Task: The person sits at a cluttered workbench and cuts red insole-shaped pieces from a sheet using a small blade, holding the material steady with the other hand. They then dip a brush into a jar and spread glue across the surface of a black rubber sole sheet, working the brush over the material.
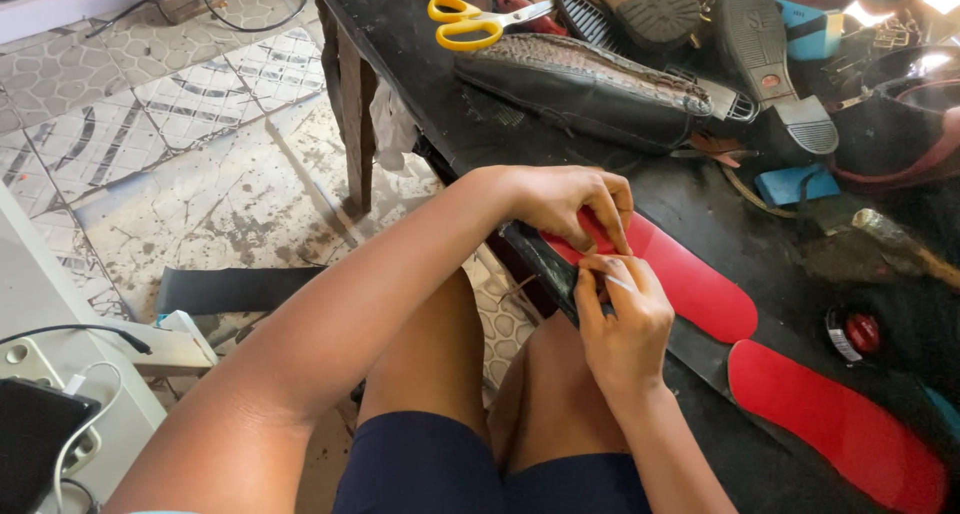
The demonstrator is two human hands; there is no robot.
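Red insoles, two, lie along the desk's (420,34) near edge; left hand (565,199) fingers pinch one insole (690,279), right hand (625,324) fingers grip a thin tool (618,283).

A shoe-repair workshop: black workbench (420,34) strewn with shoes (590,89), red insoles (690,279), scissors (470,24).
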